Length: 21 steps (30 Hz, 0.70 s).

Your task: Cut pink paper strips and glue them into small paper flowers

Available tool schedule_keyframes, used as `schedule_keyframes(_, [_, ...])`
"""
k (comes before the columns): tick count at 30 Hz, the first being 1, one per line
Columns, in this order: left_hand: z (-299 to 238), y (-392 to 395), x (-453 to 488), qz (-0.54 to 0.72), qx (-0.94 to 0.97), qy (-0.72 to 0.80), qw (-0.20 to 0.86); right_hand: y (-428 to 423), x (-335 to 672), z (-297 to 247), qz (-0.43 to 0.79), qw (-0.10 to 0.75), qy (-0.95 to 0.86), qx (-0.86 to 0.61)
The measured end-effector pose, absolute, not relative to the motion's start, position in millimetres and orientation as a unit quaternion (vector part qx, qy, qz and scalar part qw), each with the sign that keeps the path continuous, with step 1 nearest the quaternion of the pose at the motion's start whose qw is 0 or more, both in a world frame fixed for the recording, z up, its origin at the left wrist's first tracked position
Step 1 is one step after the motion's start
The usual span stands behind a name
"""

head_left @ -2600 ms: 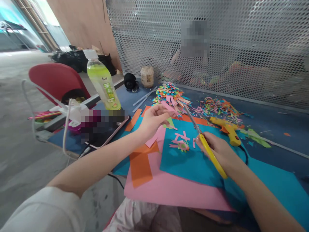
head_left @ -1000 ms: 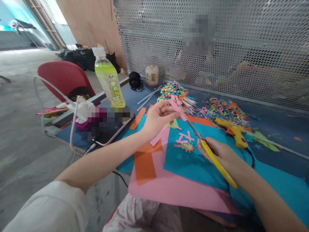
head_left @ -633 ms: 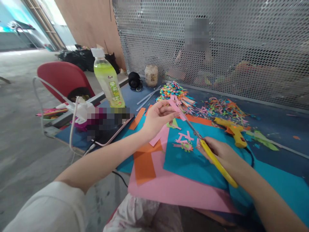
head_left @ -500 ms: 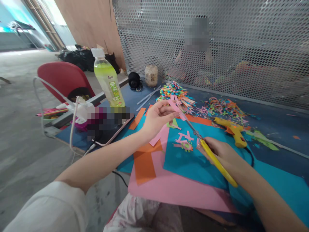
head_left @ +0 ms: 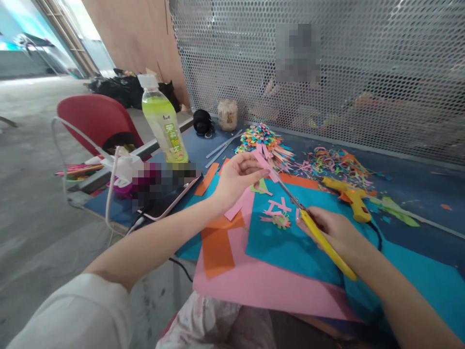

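A pink paper strip (head_left: 262, 161) is pinched in my left hand (head_left: 238, 178), raised above the table. My right hand (head_left: 327, 228) grips yellow-handled scissors (head_left: 325, 245); their blades reach up to the strip's lower end. Whether the blades are parted there is too small to tell. Under the hands lie a blue sheet (head_left: 290, 252) and a larger pink sheet (head_left: 261, 286). Small cut pink pieces (head_left: 278, 206) rest on the blue sheet, beside a little green and pink paper flower (head_left: 281, 221).
A yellow glue gun (head_left: 350, 196) lies right of the sheets. Paper shreds (head_left: 337, 165) and a cone of colourful folded paper (head_left: 263, 138) sit behind. At left stand a drink bottle (head_left: 165, 123) and a tablet-like device (head_left: 170, 198). Perforated metal (head_left: 236, 53) borders the back.
Hardly anything differs. My left hand keeps its hold on the pink strip, and the scissors in my right hand stay at its lower end.
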<state>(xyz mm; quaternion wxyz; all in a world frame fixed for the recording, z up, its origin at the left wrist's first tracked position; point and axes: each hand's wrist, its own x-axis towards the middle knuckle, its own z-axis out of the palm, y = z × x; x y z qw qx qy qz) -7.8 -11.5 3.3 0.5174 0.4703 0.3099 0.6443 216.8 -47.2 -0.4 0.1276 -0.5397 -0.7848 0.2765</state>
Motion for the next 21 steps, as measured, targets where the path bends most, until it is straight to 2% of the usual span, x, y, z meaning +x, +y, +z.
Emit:
schedule_keyframes(14, [-4.1, -7.1, -9.9, 0.647, 0.492, 0.307, 0.495, -49.5, 213.0, 4.6, 0.281, 0.134, -0.776, -0.549])
schedule_keyframes(21, [0.4, -9.3, -7.8, 0.638, 0.452, 0.339, 0.523, -47.0, 214.6, 2.4, 0.273, 0.131, -0.777, -0.552])
